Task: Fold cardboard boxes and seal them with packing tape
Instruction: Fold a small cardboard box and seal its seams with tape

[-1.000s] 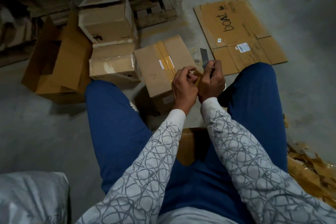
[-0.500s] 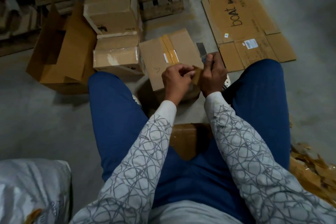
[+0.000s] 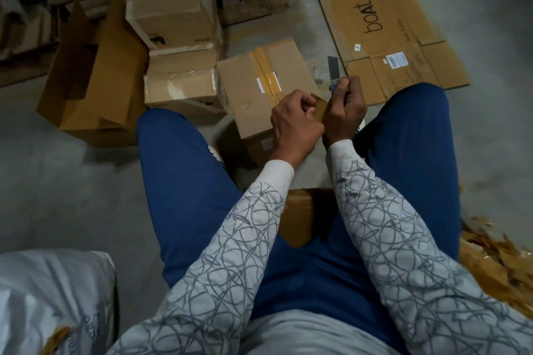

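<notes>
"State of the box (image 3: 251, 101)?"

"Closed, plain brown, tan tape (image 3: 261, 63) along its top seam. It stands on the floor (image 3: 86, 181) between the seated person's legs (image 3: 178, 167)."

"And the grips?"

"Left hand (image 3: 294, 121) pinches the tape end (image 3: 320, 108) at the box's near right corner. Right hand (image 3: 344, 108), touching it, is curled round a cutter (image 3: 333, 66), blade up."

The left hand (image 3: 294, 121) and right hand (image 3: 344, 112) cover most of the tape (image 3: 320, 108) held between them, so its length cannot be told. The knife (image 3: 333, 68) handle is hidden inside the right fist. Print on the label (image 3: 397, 60) is too small to read. The sack (image 3: 52, 297) is cut off by 2 frame edges.
</notes>
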